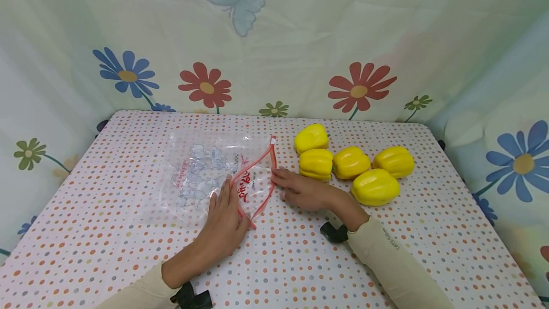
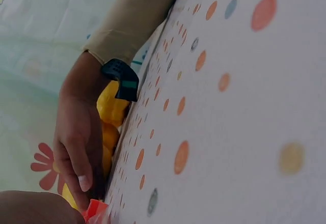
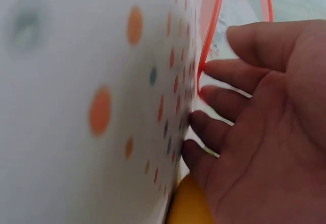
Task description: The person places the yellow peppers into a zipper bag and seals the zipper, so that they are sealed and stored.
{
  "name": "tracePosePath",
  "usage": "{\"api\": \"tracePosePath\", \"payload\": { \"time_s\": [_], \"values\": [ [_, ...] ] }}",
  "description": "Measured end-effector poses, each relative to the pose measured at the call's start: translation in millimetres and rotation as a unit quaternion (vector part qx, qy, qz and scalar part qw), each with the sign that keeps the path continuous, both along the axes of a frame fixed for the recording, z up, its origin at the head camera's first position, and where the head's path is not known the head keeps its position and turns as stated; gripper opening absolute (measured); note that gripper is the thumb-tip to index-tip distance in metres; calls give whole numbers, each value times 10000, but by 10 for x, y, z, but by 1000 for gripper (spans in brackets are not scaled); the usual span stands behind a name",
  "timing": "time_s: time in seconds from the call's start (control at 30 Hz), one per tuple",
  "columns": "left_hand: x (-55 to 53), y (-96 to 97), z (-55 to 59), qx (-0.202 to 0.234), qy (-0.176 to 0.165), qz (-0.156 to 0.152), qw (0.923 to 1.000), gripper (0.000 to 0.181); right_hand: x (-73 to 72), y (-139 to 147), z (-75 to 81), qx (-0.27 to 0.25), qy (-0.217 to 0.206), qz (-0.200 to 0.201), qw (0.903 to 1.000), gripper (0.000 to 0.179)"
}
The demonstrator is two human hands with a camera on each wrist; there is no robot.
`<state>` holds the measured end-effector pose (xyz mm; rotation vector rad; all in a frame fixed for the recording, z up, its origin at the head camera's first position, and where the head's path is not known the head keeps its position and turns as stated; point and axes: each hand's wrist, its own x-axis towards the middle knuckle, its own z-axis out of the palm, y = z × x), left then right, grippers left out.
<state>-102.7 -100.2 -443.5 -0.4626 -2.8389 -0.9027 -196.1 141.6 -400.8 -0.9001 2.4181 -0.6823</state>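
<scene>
Beige sleeves [image 1: 401, 263] lead to the left hand [image 1: 223, 225], straight-fingered on the clear bag [image 1: 210, 168], and the right hand [image 1: 305, 190], fingers loosely spread at the bag's red rim [image 1: 274, 157], seemingly parting it, so the next move probably calls for lifting it wider, yellow peppers [image 1: 350, 162] lying just past the right hand.

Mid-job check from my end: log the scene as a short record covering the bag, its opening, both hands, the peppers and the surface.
Bag: clear printed plastic bag, lying flat
Opening: red rim parted, facing the person's right
Left hand: fingers resting on the bag, at the rim
Right hand: fingertips touching the rim's opposite side
Peppers: five, yellow, all outside the bag, on its right
Surface: table with a dotted cloth
</scene>
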Motion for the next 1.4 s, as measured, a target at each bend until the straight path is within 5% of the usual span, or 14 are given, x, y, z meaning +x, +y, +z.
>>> {"api": "tracePosePath", "payload": {
  "time_s": [0.3, 0.43, 0.6, 0.7, 0.83, 1.1, 1.4],
  "values": [
    [-2, -22, -14, 444, 105, -19, 9990, 82, 101, 177, 257, -718, -439, -364, 9958, 43],
    [-4, -23, -16, 606, 187, -105, 9979, 82, 117, 297, 383, -1502, -404, -572, 9862, 42],
    [-6, -23, -12, 719, 312, -201, 9967, 82, 103, 434, 479, -2151, 537, -1401, 9650, 37],
    [-6, -22, -9, 715, 357, -228, 9965, 82, 84, 499, 505, -2145, 1158, -1935, 9503, 34],
    [-5, -23, 1, 719, 356, -237, 9965, 83, 26, 573, 466, -2015, 1429, -2386, 9392, 36],
    [-1, -26, 0, 725, 370, -223, 9964, 84, -66, 631, 372, -1750, 1276, -2764, 9363, 40],
    [-9, -26, 1, 739, 411, -230, 9962, 85, -91, 621, 338, -1083, 846, -2691, 9533, 45]
  ]
}}
